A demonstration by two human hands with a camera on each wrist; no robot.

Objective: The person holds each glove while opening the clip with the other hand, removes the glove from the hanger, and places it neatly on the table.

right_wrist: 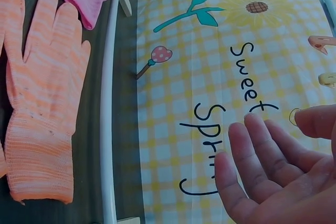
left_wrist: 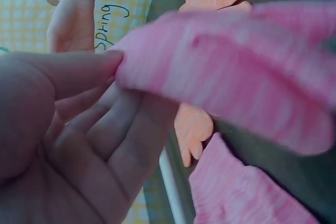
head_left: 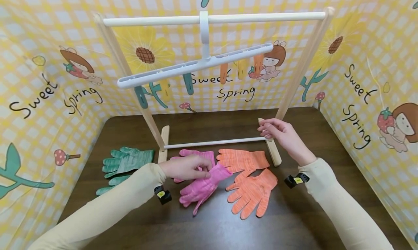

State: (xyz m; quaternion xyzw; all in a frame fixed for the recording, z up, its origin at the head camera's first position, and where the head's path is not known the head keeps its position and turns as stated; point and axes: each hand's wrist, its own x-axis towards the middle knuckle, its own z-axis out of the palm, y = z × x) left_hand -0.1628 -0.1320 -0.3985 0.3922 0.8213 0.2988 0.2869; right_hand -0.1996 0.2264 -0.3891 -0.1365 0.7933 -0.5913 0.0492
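Note:
My left hand (head_left: 187, 167) pinches the cuff of a pink glove (head_left: 200, 188) between thumb and fingers; the left wrist view shows the glove (left_wrist: 226, 72) hanging from that pinch. Partly under this hand lies a second pink glove (head_left: 192, 154). My right hand (head_left: 277, 131) is raised near the rack's right foot, holding nothing, its fingers (right_wrist: 252, 156) loosely bent. Two orange gloves (head_left: 253, 192) lie to the right of the pink ones, their cuffs to the right. Green gloves (head_left: 128, 160) lie at the left, partly hidden by my left sleeve.
A wooden rack (head_left: 307, 61) with white bars stands behind the gloves. From its top bar a pale blue hanger (head_left: 192, 65) hangs tilted, lower at the left, bearing green clips (head_left: 188, 83), orange clips (head_left: 224, 73) and a yellow clip (head_left: 241, 69). Patterned cloth walls surround the dark table (head_left: 183, 228).

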